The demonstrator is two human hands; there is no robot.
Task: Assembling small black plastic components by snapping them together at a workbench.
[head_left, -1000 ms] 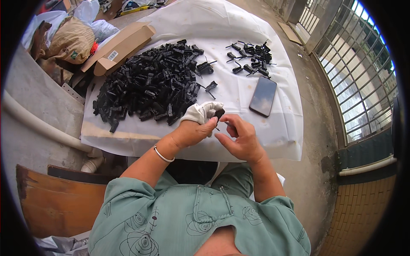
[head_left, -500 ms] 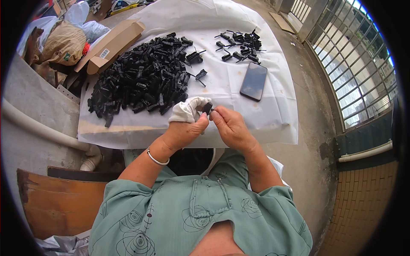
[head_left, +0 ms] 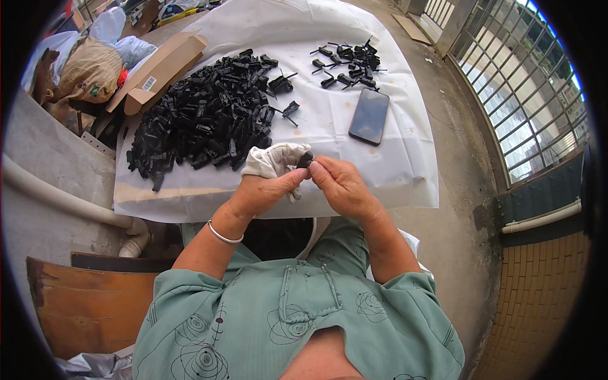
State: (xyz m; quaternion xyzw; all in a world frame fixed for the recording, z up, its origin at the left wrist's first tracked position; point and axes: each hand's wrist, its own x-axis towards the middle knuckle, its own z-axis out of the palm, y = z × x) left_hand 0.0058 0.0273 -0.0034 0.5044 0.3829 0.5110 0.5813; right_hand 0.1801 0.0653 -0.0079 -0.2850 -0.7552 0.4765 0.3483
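Note:
A small black plastic part is held between my two hands above the table's near edge. My left hand grips it, with a white cloth wrapped over the fingers. Thumb and forefinger of my right hand pinch the same part from the right side. Its exact kind is hard to make out, being mostly covered by fingers. To the left lies a large heap of similar black plastic parts. A smaller group of black parts with thin stems is at the far right.
A white sheet covers the table. On it lie a dark smartphone and, beside the heap, a few single parts. An open cardboard box and filled bags stand at the far left. A barred metal fence runs along the right.
Both hands still hold the small black part, with only slight movement of the fingers. The whole view has shifted a little, moving the table items slightly left.

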